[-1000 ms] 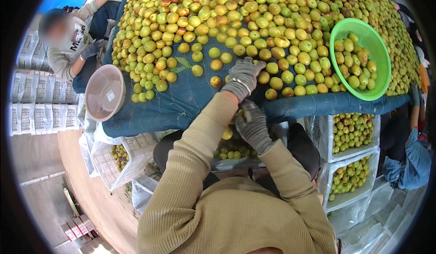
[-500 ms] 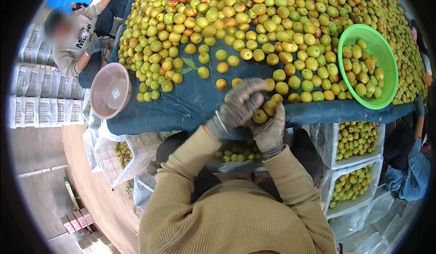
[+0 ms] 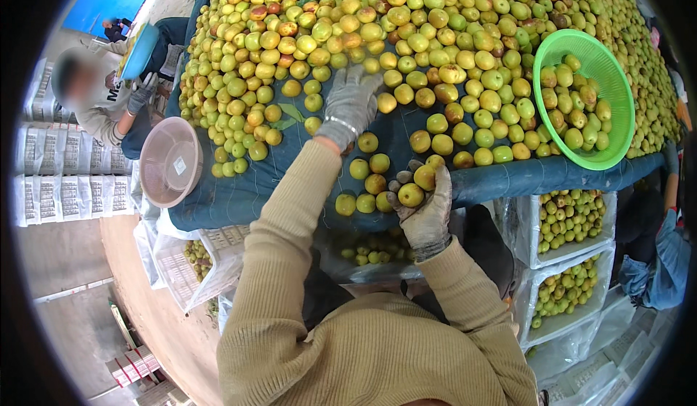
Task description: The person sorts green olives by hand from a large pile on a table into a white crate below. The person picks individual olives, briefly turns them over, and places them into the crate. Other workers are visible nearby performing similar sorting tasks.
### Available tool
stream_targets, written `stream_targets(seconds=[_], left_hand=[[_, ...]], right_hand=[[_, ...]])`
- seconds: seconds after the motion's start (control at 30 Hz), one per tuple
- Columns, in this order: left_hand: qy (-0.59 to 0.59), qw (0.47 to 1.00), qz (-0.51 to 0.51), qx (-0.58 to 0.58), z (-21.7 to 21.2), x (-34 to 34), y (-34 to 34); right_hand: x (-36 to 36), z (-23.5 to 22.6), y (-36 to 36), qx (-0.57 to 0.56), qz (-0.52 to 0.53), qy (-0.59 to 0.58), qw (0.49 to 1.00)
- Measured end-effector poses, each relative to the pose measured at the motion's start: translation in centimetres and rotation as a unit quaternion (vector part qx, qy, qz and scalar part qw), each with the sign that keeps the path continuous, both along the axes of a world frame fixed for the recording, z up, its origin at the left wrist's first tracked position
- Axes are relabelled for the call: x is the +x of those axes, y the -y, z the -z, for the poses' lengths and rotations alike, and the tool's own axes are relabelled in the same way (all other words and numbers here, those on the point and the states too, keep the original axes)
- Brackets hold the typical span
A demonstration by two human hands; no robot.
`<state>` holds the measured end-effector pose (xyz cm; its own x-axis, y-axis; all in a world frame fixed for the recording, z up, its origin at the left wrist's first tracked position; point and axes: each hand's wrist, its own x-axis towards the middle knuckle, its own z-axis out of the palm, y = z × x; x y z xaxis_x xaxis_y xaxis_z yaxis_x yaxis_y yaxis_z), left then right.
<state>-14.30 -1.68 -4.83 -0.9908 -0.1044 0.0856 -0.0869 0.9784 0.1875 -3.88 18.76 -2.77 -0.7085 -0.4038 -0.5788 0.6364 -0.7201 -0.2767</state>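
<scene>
Yellow-green jujubes [image 3: 305, 32] with reddish patches lie heaped over a dark blue cloth [image 3: 239, 192]. My left hand [image 3: 350, 105], in a grey glove, reaches forward over the cloth with its fingers stretched toward the pile's near edge. What lies under its palm is hidden. At the cloth's front edge, my right hand [image 3: 428, 221], gloved too, is curled palm up around a few jujubes [image 3: 412, 195]. Several loose jujubes [image 3: 375, 183] lie just left of it.
A green basket [image 3: 623, 126] with jujubes stands at the right; a pink basket [image 3: 155, 166] sits at the cloth's left corner. Lined crates [image 3: 573, 261] of jujubes stand below at the right. At the far left a person [image 3: 109, 101] handles a blue basin [image 3: 140, 50].
My left hand has moved from beside my right hand forward and left toward the pile. More loose jujubes now lie by the front edge. The person at left has brought the blue basin down.
</scene>
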Motion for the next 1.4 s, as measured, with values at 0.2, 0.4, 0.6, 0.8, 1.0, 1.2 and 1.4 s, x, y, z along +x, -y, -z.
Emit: stream_targets(seconds=[0.2,0.4,0.6,0.8,1.0,1.2,1.4], left_hand=[[-0.062,0.994,0.020,0.083,-2.0,-0.8,1.3],[0.074,0.991,0.053,0.102,0.4,-8.4,1.2],[0.033,0.989,-0.074,0.126,-1.4,-6.7,1.0],[0.037,0.994,0.028,0.100,-1.4,-9.0,-1.9],[0.087,0.993,0.078,0.022,-0.6,-8.3,-2.0],[-0.037,0.866,0.106,0.488,-8.2,1.9,-11.1],[-0.146,0.863,0.360,0.322,-7.7,6.3,-24.1]], right_hand=[[0.2,-0.4,0.0,-0.027,-0.004,-0.007,1.000],[-0.4,-1.8,0.1,0.004,0.002,-0.001,1.000],[-0.5,-1.9,-0.3,-0.007,0.000,-0.003,1.000],[-0.2,-1.9,0.2,-0.017,0.008,-0.010,1.000],[-1.0,-2.2,-0.4,-0.102,0.071,-0.064,0.990],[-2.3,-5.3,-5.2,-0.182,0.176,0.017,0.967],[-0.4,-4.2,-14.2,-0.204,0.266,-0.059,0.940]])
